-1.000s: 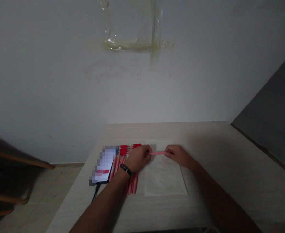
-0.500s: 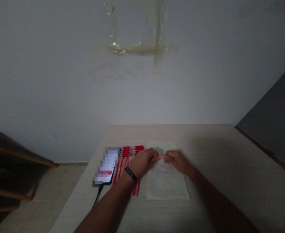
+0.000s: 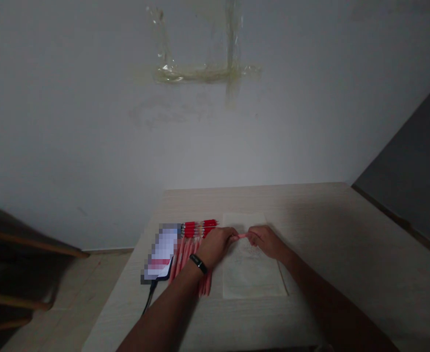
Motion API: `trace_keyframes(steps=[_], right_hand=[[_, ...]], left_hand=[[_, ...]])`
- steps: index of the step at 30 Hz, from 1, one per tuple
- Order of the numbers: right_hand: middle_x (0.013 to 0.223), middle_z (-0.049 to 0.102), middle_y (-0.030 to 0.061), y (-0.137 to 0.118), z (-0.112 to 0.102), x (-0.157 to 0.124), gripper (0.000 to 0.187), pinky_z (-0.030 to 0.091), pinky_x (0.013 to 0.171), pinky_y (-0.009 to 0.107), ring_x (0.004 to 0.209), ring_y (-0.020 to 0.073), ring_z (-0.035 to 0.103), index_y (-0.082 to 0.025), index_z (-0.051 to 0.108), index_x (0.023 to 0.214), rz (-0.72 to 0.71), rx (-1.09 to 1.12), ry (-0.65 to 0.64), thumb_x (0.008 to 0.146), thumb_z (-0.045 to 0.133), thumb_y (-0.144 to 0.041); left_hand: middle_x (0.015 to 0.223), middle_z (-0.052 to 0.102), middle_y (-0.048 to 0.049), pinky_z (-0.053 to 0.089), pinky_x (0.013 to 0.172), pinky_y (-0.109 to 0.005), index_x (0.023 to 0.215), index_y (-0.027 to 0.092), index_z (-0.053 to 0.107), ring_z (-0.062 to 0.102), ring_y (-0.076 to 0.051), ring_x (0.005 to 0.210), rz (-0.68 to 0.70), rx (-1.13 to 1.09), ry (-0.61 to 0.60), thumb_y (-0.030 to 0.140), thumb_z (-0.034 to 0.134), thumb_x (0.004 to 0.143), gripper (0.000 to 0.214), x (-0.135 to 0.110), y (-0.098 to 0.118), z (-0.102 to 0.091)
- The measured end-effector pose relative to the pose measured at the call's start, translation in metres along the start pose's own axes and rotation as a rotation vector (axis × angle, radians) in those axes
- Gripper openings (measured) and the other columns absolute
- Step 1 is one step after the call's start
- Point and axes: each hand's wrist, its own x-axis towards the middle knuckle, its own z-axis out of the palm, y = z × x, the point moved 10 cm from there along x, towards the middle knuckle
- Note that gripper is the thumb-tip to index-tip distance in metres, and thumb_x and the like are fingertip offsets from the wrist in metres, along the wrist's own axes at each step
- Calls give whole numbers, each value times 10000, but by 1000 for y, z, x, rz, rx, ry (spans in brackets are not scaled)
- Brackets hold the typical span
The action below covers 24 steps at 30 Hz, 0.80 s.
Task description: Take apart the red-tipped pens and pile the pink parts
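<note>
A pink pen [image 3: 241,236] is held level between both my hands above a sheet of paper [image 3: 253,274] on a pale wooden table [image 3: 328,234]. My left hand [image 3: 215,244], with a black band on the wrist, is closed round the pen's left end. My right hand [image 3: 264,241] pinches its right end. Only a short stretch of the pen shows between the fingers. Just left of my left hand lies a row of several pink pens with red caps [image 3: 196,228], partly hidden under my wrist.
A phone [image 3: 161,253] with a black cable [image 3: 149,296] lies left of the pens near the table's left edge. A white wall with old tape stands behind. A dark wooden chair [image 3: 13,264] is at the far left on a tiled floor.
My hands have drawn closer together along the pink pen, so less of it shows between them. The pens, phone and paper have stayed put.
</note>
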Motion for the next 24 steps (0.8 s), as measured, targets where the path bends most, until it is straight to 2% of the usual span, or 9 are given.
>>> trace_keyframes(steps=[6, 14, 19, 24], right_hand=[[665, 592, -4, -3, -3, -1, 428, 346, 611, 241, 631, 127, 531, -177, 579, 703, -15, -42, 27, 1011, 453, -447], [850, 695, 13, -10, -17, -1, 256, 394, 668, 240, 753, 147, 610, -217, 706, 942, -16, -53, 53, 971, 555, -423], [802, 678, 22, -9, -30, -3, 324, 395, 689, 251, 744, 152, 601, -188, 677, 836, -17, -117, 108, 1009, 467, -365], [768, 657, 18, -6, -28, -3, 270, 377, 648, 243, 703, 148, 573, -181, 655, 824, -14, -126, 82, 983, 512, -346]], left_hand=[[760, 710, -62, 388, 629, -237, 933, 165, 713, 631, -159, 670, -14, -2, -40, 315, 436, 1010, 325, 0, -1, 1], [925, 733, -59, 418, 706, -244, 972, 187, 698, 653, -177, 823, 18, -2, 51, 331, 503, 985, 243, 0, 4, -7], [968, 728, -66, 432, 726, -251, 991, 184, 700, 651, -183, 858, 19, 23, 80, 325, 521, 976, 228, -1, 5, -12], [983, 733, -68, 440, 747, -262, 996, 183, 711, 654, -189, 872, 35, 24, 61, 297, 516, 976, 228, 0, 7, -11]])
